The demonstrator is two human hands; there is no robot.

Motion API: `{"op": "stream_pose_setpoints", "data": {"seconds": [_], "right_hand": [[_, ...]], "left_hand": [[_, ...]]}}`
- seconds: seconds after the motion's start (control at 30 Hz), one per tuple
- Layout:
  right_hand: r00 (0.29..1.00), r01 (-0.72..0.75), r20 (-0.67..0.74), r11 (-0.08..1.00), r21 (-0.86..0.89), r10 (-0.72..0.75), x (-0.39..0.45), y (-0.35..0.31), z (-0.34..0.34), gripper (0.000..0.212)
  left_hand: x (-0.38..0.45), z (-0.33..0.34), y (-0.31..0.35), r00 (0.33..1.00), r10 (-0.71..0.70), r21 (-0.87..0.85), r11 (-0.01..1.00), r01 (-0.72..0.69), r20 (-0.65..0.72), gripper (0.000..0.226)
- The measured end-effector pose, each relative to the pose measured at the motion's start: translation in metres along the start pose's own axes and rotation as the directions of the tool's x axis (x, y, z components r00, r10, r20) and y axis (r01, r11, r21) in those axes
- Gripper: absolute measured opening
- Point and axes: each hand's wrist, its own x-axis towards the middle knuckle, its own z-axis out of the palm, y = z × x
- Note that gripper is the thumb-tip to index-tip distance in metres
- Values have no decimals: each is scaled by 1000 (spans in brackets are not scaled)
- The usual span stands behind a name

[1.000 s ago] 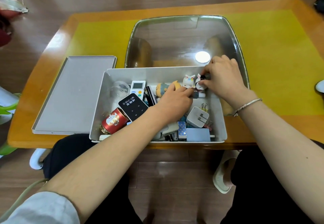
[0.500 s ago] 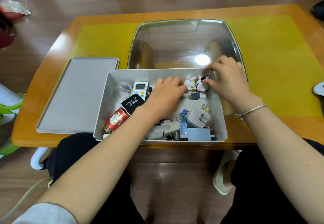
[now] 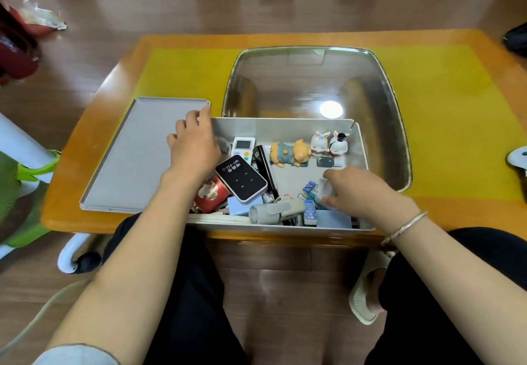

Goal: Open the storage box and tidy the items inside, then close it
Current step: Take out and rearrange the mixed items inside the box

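your storage box sits open at the near edge of the table, with its grey lid lying flat just beside it on your left. your left hand hovers over the box's far left corner, fingers spread and fairly straight, tips reaching over the lid's edge; whether they touch it you cannot tell. your right hand is down in the right half of the box, fingers curled around a pale white object that is mostly hidden under the palm, so you cannot tell exactly what it is. along the far wall stand two small rabbit figurines side by side, with a pig figurine lying just left of them. a black wi-fi device rests tilted over a red tin, and a white remote lies behind it. blue binder clips sit close to your right fingers. a clear tray stands behind the box.
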Motion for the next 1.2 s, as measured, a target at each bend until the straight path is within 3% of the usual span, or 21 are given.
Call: {"op": "stream_pose_setpoints", "data": {"seconds": [0.1,0.27,0.4,0.53,0.7,0.83,1.1,1.2], "right_hand": [[998,-2,59,998,-63,5,5,-10,7,47],[999,12,-33,964,266,-3,19,-17,6,44],[994,96,-95,902,422,-61,20,-28,9,36],[997,-49,-42,948,316,65,20,-26,14,48],[990,-141,18,955,260,141,18,-20,14,53],[979,-202,34,930,308,202,19,-16,12,44],[958,-267,192,910,318,214,26,-5,8,52],[962,-271,114,914,301,248,27,-1,4,51]], "left_hand": [[1,0,-11,999,-49,-35,998,49,5,59],[-3,7,-26,990,-59,-161,984,80,131,55],[-4,15,-28,979,-46,-195,977,86,201,67],[-6,17,-28,981,-56,-190,978,91,185,91],[-6,21,-27,984,-99,-208,970,129,151,105],[-6,20,-25,983,-134,-245,956,162,125,92],[-2,22,-21,982,-163,-290,939,184,94,81],[1,22,-17,981,-170,-325,926,190,91,79]]}}
